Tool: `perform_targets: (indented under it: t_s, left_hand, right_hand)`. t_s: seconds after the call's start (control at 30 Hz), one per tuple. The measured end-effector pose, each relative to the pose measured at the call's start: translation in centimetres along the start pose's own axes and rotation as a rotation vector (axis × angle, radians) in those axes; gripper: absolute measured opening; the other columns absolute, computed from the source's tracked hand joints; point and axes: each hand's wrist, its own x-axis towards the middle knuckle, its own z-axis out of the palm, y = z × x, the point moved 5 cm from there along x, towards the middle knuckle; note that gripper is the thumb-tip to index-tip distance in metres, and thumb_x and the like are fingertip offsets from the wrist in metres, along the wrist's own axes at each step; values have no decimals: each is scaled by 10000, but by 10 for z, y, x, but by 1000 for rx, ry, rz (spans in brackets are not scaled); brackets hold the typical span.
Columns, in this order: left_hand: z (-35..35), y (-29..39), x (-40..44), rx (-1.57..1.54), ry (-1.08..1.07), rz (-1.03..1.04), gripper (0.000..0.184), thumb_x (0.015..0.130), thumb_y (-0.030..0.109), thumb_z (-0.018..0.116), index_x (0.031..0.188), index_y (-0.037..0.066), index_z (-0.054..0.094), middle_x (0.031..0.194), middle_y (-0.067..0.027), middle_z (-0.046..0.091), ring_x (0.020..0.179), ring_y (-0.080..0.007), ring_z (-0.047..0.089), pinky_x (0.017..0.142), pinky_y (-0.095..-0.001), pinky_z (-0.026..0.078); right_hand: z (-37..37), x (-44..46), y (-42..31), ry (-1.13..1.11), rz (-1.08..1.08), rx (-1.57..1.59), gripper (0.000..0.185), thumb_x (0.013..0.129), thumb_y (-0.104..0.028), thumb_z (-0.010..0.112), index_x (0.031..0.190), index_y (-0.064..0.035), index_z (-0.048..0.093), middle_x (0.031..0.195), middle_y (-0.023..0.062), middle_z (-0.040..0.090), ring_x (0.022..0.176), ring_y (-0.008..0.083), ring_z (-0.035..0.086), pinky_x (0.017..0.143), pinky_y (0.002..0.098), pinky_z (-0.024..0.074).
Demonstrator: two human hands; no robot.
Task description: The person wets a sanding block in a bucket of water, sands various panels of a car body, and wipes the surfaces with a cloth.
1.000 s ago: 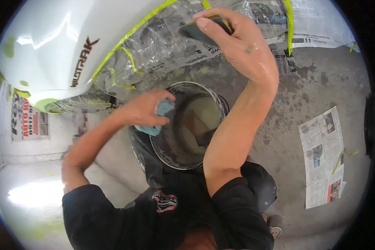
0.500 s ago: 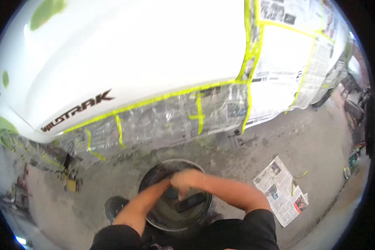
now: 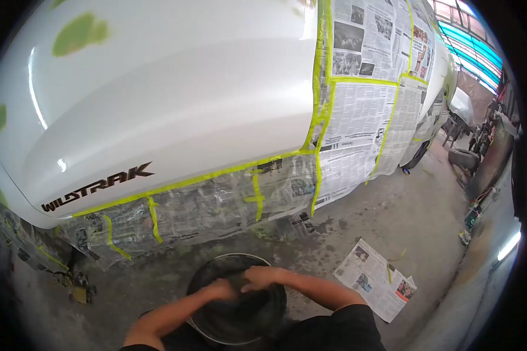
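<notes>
Floor (image 3: pixel 386 219); bucket (image 3: pixel 216 264), well placed for drips, under your left hand (image 3: pixel 221 289), right hand (image 3: pixel 259 278); blurred, can't tell either grip.

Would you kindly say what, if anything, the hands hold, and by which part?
It cannot be told: the left hand blurs, and what the right hand touches is indistinct.

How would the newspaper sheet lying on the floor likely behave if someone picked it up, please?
The newspaper sheet looks thin, so it would probably droop and feel light. The yellow tape strip across its edge might slip off or cling.
</notes>
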Motion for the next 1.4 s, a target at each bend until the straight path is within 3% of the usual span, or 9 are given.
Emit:
perform_targets:
  t_s: [0.17, 0.43, 0.57, 0.63, 0.87, 1.1, 1.3, 1.33, 1.4]
  left_hand:
    - [-29, -24, -60, -1416, 148, 339, 641, 981, 569, 504, 1278, 7, 588, 1241, -163, 646, 1121, -276, 637, 939, -393, 500]
    - [-22, 10, -84, -1817, 232, 875, 719, 922, 698, 471, 1452, 217, 410, 1369, -42, 512, 1366, -279, 393, 1102, -566, 345]
    - [-26, 19, -78, -2003, 222, 953, 615, 940, 573, 540, 1393, 165, 461, 1335, -43, 530, 1267, -262, 469, 1057, -541, 404]
    - [-26, 13, -62, -2077, 230, 886, 480, 975, 434, 597, 1324, 110, 535, 1277, -49, 573, 1183, -234, 548, 1023, -510, 461]
    - [-57, -9, -98, -1748, 21, 697, 278, 873, -3, 675, 1132, 73, 605, 1067, -63, 644, 976, -188, 642, 822, -337, 572]
    - [-20, -16, -55, -1352, -240, 616, 303, 872, 40, 702, 1151, 92, 597, 975, -16, 610, 782, -121, 571, 611, -239, 442]
    - [0, 5, -56, -650, -66, 551, 320, 814, 310, 792, 957, 51, 669, 827, -15, 634, 693, -128, 564, 580, -279, 449]
    - [-2, 8, -58, -642, 36, 684, 308, 821, 300, 768, 963, 42, 676, 842, -47, 658, 713, -159, 598, 601, -305, 472]
    - [-4, 13, -59, -602, 243, 947, 294, 835, 280, 721, 976, 24, 688, 871, -111, 704, 754, -221, 665, 644, -355, 517]
  right_hand:
    - [-31, -23, -41, 559, -328, 331, 538, 919, -419, 671, 1198, 33, 584, 1015, 236, 673, 905, 340, 679, 822, 418, 533]
    - [-96, -27, -67, 703, -172, 1229, 175, 986, -135, 592, 1034, 32, 583, 853, 67, 670, 680, 86, 652, 569, 255, 545]
    - [-100, -48, -104, 907, -283, -128, 268, 914, -203, 671, 1011, 31, 586, 974, 123, 581, 810, 305, 652, 753, 395, 546]
    - [-94, -56, -115, 771, -288, -155, 326, 864, -218, 693, 1063, 18, 588, 1073, 171, 506, 968, 376, 592, 834, 430, 522]
    - [-82, -61, -101, 829, -452, -525, 717, 877, -258, 697, 1472, -84, 336, 1491, 212, 348, 1323, 379, 457, 1043, 484, 441]
    - [-58, -49, -94, 527, -500, -734, 858, 880, -317, 660, 1568, -127, 186, 1605, 244, 190, 1449, 403, 308, 1185, 541, 245]
    - [-15, -31, -95, 497, -277, -755, 662, 829, -216, 581, 1455, -60, 432, 1069, 132, 631, 927, 265, 688, 739, 402, 573]
    - [-17, -33, -104, 680, -295, -798, 460, 821, -167, 604, 1257, -21, 577, 823, 57, 584, 623, 206, 650, 515, 365, 527]
    - [0, -16, -86, 575, -119, -719, 342, 826, -149, 614, 1140, -18, 585, 827, 93, 613, 630, 241, 671, 538, 382, 543]
